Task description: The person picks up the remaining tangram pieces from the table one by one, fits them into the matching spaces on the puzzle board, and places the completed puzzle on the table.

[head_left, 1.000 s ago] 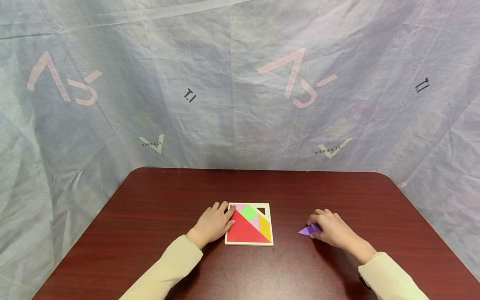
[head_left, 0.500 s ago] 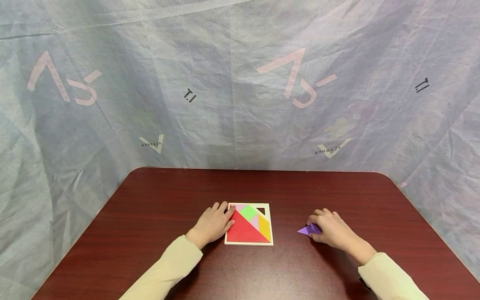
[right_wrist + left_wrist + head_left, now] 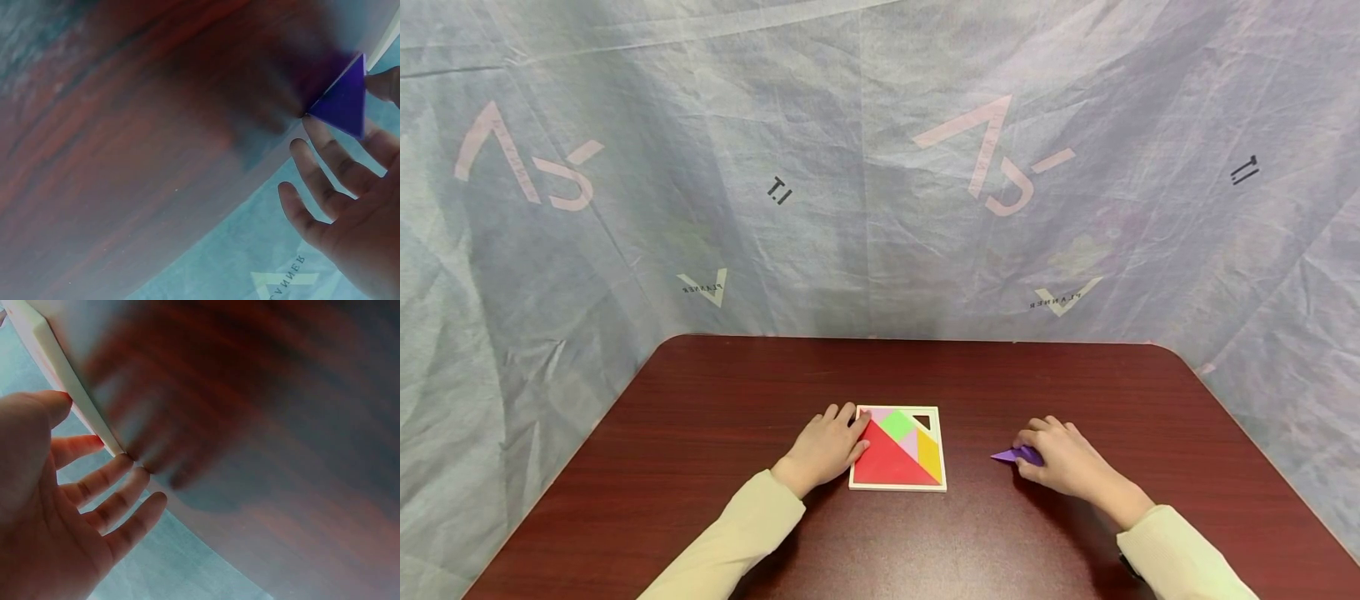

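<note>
A square white-rimmed tangram tray [image 3: 898,488] lies flat at the middle of the table. Inside it are a large red piece [image 3: 895,464], a green square [image 3: 898,426], a yellow parallelogram [image 3: 929,457] and pink triangles. At its upper right corner shows a dark triangular opening [image 3: 922,422] bordered in white. My left hand [image 3: 822,450] rests on the tray's left side, thumb and index fingertips touching the red piece, the other fingers loosely extended beside the rim. To the right, my right hand [image 3: 1063,457] pinches a purple triangle [image 3: 347,100] by thumb and fingers, tilted, one edge low by the tabletop.
The dark red wood-grain table [image 3: 737,383] has rounded far corners. A grey printed cloth [image 3: 865,208] hangs behind it and along both sides. Pale sleeves cover both forearms.
The purple triangle has tilted up in my right hand, its tip shifting slightly left and away from me. My left hand and the tray have stayed in place.
</note>
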Demonstrator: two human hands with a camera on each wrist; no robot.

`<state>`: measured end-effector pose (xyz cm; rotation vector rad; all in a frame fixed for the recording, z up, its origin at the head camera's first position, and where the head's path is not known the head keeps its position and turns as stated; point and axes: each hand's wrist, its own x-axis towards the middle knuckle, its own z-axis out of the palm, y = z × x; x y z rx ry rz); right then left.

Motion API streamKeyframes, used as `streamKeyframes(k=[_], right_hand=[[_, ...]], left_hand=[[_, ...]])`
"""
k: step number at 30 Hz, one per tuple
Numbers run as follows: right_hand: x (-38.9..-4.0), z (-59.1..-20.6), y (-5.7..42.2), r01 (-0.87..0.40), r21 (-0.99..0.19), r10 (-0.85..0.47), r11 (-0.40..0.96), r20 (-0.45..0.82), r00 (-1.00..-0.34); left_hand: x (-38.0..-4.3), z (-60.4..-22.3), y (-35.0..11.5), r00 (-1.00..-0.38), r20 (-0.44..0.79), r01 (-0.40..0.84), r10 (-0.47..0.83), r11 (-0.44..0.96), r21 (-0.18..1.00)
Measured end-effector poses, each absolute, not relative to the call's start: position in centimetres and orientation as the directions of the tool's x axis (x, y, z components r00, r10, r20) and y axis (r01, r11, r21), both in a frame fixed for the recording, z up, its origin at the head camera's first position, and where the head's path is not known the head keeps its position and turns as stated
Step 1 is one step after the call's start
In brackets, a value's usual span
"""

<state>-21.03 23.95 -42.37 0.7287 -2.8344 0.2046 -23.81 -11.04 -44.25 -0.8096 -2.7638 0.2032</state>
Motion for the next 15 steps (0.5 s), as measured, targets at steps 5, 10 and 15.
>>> streamKeyframes(k=[5,10,15], right_hand=[[-21.08,-42.66,24.02,-0.505,-0.079,-0.471,0.859,0.261,-0.842],[-21.23,-42.82,24.13,-0.524,-0.065,-0.487,0.849,0.287,-0.825],[-21.32,-42.75,24.15,-0.537,-0.062,-0.497,0.841,0.303,-0.813]], left_hand=[[-23.82,-44.34,-11.06,-0.813,0.199,0.511,0.547,0.835,-0.206],[-23.83,-44.31,-11.03,-0.812,0.199,0.513,0.549,0.834,-0.204],[-23.89,-44.38,-11.02,-0.815,0.197,0.511,0.546,0.835,-0.203]])
